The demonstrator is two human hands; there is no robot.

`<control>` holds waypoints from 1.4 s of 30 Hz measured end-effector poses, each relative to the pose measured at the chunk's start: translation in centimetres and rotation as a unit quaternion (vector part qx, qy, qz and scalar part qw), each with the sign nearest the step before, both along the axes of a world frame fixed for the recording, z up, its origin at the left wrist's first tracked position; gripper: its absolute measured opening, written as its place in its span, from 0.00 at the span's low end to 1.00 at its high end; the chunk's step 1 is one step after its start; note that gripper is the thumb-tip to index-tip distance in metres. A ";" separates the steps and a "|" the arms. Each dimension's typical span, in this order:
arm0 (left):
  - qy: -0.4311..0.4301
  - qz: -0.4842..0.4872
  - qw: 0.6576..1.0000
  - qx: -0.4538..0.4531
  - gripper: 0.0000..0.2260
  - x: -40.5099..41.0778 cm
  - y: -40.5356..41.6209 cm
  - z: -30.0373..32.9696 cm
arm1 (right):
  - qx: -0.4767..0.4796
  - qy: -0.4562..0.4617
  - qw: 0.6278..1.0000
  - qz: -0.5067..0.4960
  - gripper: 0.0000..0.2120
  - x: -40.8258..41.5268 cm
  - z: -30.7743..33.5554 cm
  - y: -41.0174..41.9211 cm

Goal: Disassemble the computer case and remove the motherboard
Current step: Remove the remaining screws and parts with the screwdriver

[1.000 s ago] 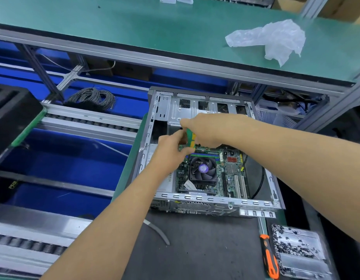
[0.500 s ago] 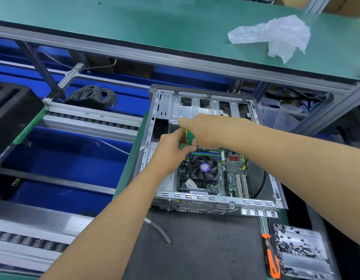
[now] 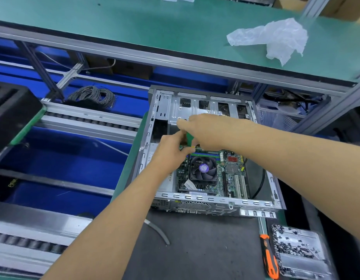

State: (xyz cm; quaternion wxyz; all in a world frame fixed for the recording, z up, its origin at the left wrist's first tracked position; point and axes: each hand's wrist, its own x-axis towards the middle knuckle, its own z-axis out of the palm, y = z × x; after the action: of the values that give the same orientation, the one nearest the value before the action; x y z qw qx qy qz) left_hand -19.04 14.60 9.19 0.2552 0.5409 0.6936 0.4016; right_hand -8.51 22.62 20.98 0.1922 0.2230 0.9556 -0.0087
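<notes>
Left of the computer case [image 3: 215, 202] a blue conveyor bay [image 3: 60, 158] drops away, so nothing should swing out that way. The case lies open on its side, with the motherboard [image 3: 225, 174] seated in its floor, the fan [image 3: 203, 168] near its middle. The left hand [image 3: 171, 150] reaches over the case's left wall, fingers curled at the board's far-left corner; whether it pinches anything there I cannot tell. Touching it, the right hand [image 3: 205, 132] grips a green-handled screwdriver [image 3: 188, 139], tip hidden. I judge a board screw is being undone; next, lift that screw clear and move to the remaining ones. Room is tight: drive-bay wall just beyond the hands, case rim nearer the person. Right of the case lie an orange screwdriver [image 3: 268, 257] and a screw tray [image 3: 300, 253].
</notes>
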 end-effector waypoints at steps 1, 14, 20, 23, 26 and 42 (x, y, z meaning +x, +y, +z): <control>0.002 -0.001 1.000 -0.001 0.09 0.0 0.0 -0.1 | -0.020 0.010 1.000 -0.021 0.17 0.1 0.1 0.2; -0.009 0.008 1.000 -0.012 0.13 0.0 -0.2 0.3 | -0.060 -0.001 0.995 -0.078 0.12 -0.1 0.3 -0.5; -0.002 0.045 0.998 -0.040 0.15 0.6 0.0 0.4 | -0.011 -0.017 0.990 -0.140 0.16 -0.8 0.3 -1.2; -0.018 0.045 0.998 -0.036 0.18 0.4 0.0 0.4 | -0.039 0.015 0.993 -0.114 0.11 -0.9 -0.2 -1.3; -0.010 0.016 0.999 -0.027 0.14 0.2 -0.1 0.5 | -0.041 -0.004 0.997 -0.063 0.15 -0.3 0.0 -1.1; 0.017 0.004 1.000 -0.009 0.10 0.1 -0.1 0.4 | -0.054 -0.020 0.995 -0.081 0.14 0.1 0.3 -0.5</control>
State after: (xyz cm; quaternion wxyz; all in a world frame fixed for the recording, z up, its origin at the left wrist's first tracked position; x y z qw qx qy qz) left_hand -18.92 14.54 9.56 0.2467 0.5428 0.7031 0.3874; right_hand -8.40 22.17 21.29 0.2215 0.2892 0.9285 -0.0716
